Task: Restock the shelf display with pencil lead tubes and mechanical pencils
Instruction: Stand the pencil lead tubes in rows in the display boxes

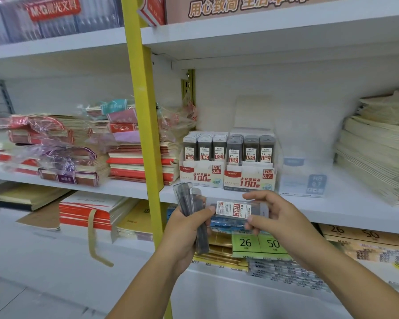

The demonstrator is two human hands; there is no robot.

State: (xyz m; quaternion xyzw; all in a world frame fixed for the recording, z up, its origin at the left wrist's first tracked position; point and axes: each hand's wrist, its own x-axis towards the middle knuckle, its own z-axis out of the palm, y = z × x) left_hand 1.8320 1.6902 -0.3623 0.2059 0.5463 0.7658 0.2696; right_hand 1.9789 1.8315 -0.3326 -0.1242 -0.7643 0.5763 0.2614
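Fingertips point(255, 196) and thumb of the right hand point(272, 214) are pinching 1 lead tube point(234, 209) by its long edges, holding it level. At 9 o'clock of it, the left hand point(184, 229) is curling round a bundle of tubes point(190, 200). Each tube is probably light, rigid and slick, so gripping the flat sides mid-length seems safest. At 12 o'clock, the HB 0.7 display box point(249, 179) is sitting on the shelf point(332, 211).

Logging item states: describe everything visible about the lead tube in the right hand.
The lead tube is a clear plastic case with dark contents inside and a white-and-red label marked 0.7 and 100. It lies sideways, pinched by the right hand; its left end reaches the left hand, which grips other tubes.
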